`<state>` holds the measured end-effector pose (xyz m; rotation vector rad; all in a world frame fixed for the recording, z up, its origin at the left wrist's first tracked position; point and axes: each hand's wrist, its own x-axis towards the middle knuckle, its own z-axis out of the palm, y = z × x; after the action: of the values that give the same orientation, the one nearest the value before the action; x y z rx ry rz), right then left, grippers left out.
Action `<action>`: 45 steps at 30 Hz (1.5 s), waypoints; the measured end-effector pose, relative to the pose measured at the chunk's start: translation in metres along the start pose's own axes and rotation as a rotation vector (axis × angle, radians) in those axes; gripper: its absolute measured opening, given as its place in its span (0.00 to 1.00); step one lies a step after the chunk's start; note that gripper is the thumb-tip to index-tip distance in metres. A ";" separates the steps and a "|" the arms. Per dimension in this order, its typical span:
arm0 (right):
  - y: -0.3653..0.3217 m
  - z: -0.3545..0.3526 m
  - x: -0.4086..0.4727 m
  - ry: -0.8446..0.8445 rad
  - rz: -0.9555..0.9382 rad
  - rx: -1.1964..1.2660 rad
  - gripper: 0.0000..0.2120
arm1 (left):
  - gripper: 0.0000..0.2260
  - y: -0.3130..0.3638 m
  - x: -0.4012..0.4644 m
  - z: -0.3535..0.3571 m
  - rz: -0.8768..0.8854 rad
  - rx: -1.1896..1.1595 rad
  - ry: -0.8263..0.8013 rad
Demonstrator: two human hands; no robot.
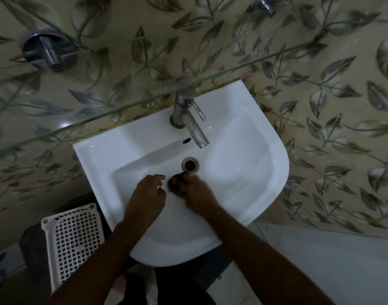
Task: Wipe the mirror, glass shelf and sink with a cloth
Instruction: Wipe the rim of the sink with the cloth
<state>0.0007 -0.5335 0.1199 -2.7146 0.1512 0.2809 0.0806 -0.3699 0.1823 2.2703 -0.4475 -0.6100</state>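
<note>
A small dark cloth (175, 183), bunched into a wad, sits in the bowl of a white sink (243, 172), just below the round metal drain (190, 164) and almost touching its rim. The right hand (194, 190) covers the cloth from the right side, its fingers curled over the wad and pressing it against the porcelain; this hand is blurred, so the exact finger positions are hard to make out. The left hand (147, 194) rests beside it in the bowl, fingers loosely bent and pointing toward the cloth, fingertips near it but holding nothing. Both bare forearms reach in from the bottom of the view, over the front rim of the sink.

Behind the drain, a chrome tap (188, 119) stands on the back ledge, its spout angled out over the bowl. A glass shelf (122, 108) crosses the view above the tap, its pale edge running diagonally from lower left to upper right. The wall behind is covered in beige tiles (320, 106) with a grey leaf pattern. A round metal wall valve (48, 50) is at upper left. On the floor to the left of the sink stands a white plastic basket (72, 241) with a grid of square holes.
</note>
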 end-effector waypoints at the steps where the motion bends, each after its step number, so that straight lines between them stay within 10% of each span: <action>1: 0.031 -0.008 -0.001 -0.001 0.045 -0.074 0.17 | 0.16 0.001 -0.003 0.002 0.009 -0.002 0.008; 6: 0.131 -0.072 0.006 0.298 0.502 -0.191 0.24 | 0.17 -0.001 -0.015 0.006 0.124 0.092 0.049; 11: 0.101 -0.044 -0.005 0.177 0.574 -0.064 0.25 | 0.17 -0.012 -0.028 0.002 0.174 0.170 0.041; 21: -0.079 -0.031 -0.058 -0.211 0.046 0.253 0.12 | 0.16 -0.017 -0.042 -0.032 0.255 0.199 0.125; 27: -0.052 -0.015 -0.089 -0.274 0.281 0.092 0.14 | 0.15 -0.047 -0.067 -0.063 0.145 0.103 0.304; 37: -0.176 -0.016 0.022 0.262 0.342 0.790 0.17 | 0.12 -0.064 -0.091 -0.080 0.059 0.017 0.347; 45: -0.179 0.002 -0.033 0.400 0.108 0.556 0.12 | 0.10 -0.073 -0.097 -0.087 0.058 0.029 0.339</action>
<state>-0.0057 -0.3671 0.1944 -2.1771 0.4216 -0.2490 0.0572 -0.2254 0.2115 2.3203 -0.3535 -0.1822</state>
